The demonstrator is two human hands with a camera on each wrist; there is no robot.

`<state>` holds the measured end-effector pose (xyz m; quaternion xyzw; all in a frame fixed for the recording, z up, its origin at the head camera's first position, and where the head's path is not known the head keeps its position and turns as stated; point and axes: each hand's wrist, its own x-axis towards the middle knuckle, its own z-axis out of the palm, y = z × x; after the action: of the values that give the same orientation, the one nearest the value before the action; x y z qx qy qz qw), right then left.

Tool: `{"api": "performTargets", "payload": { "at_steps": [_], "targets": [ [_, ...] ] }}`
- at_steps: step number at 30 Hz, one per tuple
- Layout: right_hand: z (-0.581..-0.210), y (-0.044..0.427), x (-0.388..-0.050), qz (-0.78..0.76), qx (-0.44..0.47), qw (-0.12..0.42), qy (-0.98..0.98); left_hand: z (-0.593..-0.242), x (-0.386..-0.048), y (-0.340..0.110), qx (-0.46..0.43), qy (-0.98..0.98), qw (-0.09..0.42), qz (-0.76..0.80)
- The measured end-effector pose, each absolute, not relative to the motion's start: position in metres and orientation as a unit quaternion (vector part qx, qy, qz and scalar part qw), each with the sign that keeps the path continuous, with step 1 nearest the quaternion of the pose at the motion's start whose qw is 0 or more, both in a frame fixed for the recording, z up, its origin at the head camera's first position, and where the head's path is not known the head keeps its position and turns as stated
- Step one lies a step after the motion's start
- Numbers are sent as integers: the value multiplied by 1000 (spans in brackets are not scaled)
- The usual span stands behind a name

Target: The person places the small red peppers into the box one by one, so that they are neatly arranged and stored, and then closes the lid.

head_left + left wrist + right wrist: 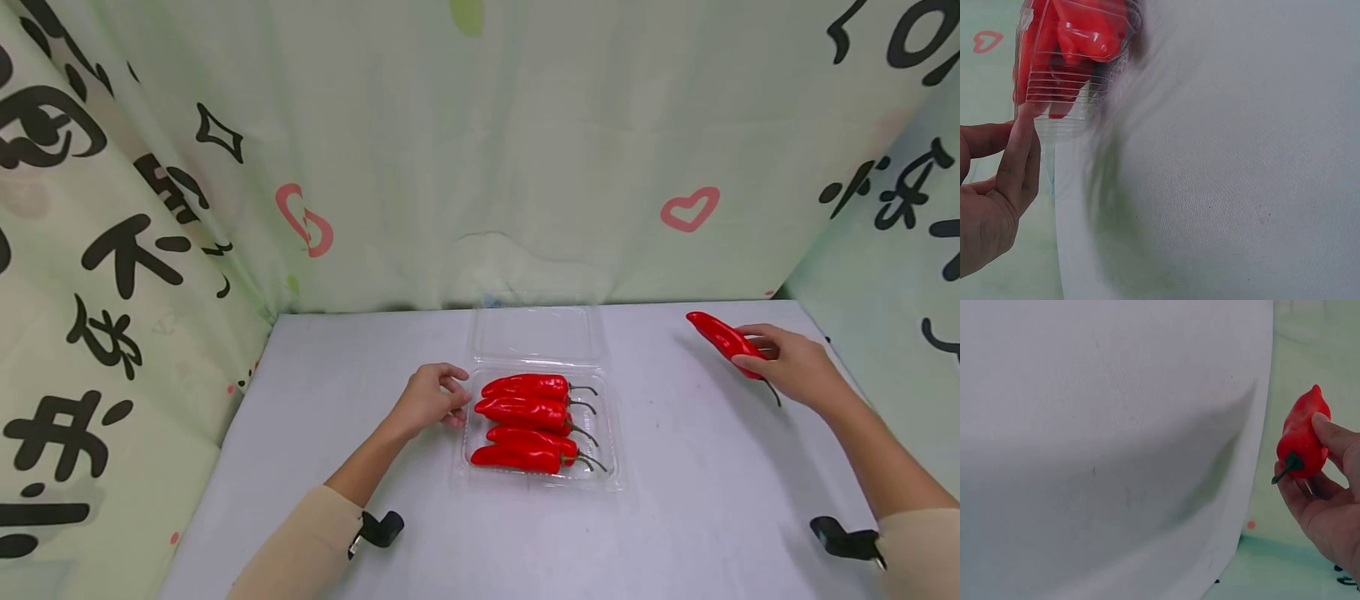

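On the table lies a clear plastic clamshell box [617,454] with its lid [536,333] folded back. Several red chili peppers [525,412] lie side by side in it, green stems pointing right. At the box's left edge, my left hand [429,402] pinches the rim between thumb and fingers; the left wrist view shows the fingertips [1025,112] against the box wall. Over the table's right side, my right hand [795,362] holds one red pepper [718,335] above the surface. The thumb lies on the pepper [1300,437] in the right wrist view, its stem pointing down.
A white cloth covers the table [690,517]. Behind it and at both sides hang pale green curtains [480,167] with black characters and pink hearts. A black wrist camera mount [382,529] sits at the left sleeve, another mount [843,540] at the right.
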<state>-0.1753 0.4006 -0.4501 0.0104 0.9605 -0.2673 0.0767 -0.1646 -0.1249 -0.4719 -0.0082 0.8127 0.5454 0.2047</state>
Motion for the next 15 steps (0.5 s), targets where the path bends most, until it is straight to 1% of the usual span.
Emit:
{"api": "performTargets", "payload": {
  "at_steps": [7,15],
  "targets": [
    [-440,377,-171,-279,-16,92,956,-472,-165,-126,-6,812,207,545],
    [-434,351,-166,-283,-47,91,954,-473,-165,-126,-6,811,210,546]
  ]
}}
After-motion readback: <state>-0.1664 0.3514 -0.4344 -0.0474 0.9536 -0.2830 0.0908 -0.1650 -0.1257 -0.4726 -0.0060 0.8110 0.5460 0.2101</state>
